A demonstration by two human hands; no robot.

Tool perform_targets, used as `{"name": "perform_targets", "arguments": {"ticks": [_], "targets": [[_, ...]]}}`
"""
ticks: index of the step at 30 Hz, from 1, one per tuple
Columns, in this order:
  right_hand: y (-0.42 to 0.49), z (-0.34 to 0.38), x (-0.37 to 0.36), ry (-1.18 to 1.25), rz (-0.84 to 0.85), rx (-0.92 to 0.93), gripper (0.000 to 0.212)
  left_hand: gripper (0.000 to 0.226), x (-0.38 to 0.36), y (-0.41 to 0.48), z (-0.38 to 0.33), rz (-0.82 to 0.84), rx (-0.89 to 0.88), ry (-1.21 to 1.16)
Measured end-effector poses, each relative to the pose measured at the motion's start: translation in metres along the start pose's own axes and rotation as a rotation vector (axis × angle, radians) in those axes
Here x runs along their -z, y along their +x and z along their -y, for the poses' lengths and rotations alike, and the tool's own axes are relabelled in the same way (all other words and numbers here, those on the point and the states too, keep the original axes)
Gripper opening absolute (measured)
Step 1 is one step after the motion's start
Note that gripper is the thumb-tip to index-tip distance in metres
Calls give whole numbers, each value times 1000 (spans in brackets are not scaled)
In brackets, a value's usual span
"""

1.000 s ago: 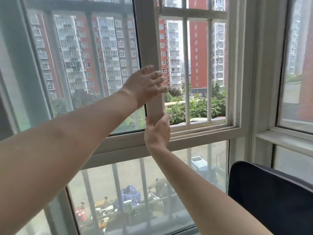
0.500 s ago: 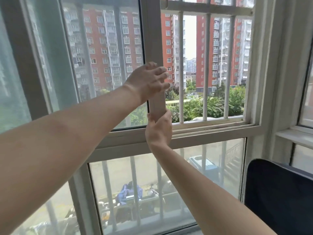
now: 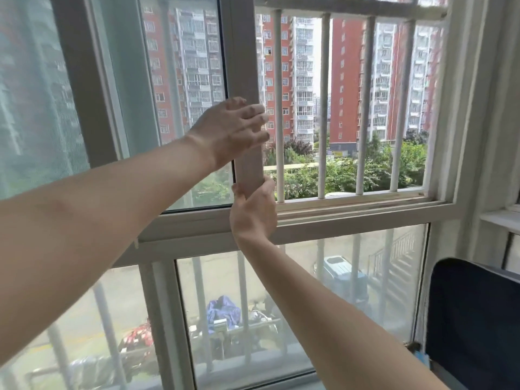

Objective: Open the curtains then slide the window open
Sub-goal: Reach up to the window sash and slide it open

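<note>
The sliding window sash has a white upright frame bar (image 3: 243, 52) near the middle of the view. My left hand (image 3: 235, 128) lies across that bar, with the fingers curled over its right edge. My right hand (image 3: 253, 212) grips the same bar lower down, just above the bottom rail (image 3: 365, 205). To the right of the bar the window stands open, showing white security bars (image 3: 323, 108) with trees and red tower blocks beyond. A pale sheer layer (image 3: 33, 94) covers the glass at the far left; I cannot tell whether it is curtain or screen.
A fixed lower pane (image 3: 351, 277) looks down on a street with parked vehicles. A dark blue seat back (image 3: 472, 319) stands at the lower right, close to the white window surround (image 3: 478, 108).
The sash has slid left, widening the open gap so more security bars show. Both hands stay on the frame bar, and the view has shifted.
</note>
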State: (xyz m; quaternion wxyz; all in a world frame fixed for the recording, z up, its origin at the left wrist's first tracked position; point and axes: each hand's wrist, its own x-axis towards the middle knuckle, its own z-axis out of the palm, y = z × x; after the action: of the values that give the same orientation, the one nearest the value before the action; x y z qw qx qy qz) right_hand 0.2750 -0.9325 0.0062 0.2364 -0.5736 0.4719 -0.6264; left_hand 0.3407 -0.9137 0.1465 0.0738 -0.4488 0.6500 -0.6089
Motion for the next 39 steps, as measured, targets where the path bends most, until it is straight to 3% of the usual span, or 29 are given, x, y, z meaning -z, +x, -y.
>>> {"name": "perform_targets", "arguments": {"ticks": [39], "targets": [[-37,27,-40,8,61,-26,51,51,-15,-62,36,-5,-22,21]]}}
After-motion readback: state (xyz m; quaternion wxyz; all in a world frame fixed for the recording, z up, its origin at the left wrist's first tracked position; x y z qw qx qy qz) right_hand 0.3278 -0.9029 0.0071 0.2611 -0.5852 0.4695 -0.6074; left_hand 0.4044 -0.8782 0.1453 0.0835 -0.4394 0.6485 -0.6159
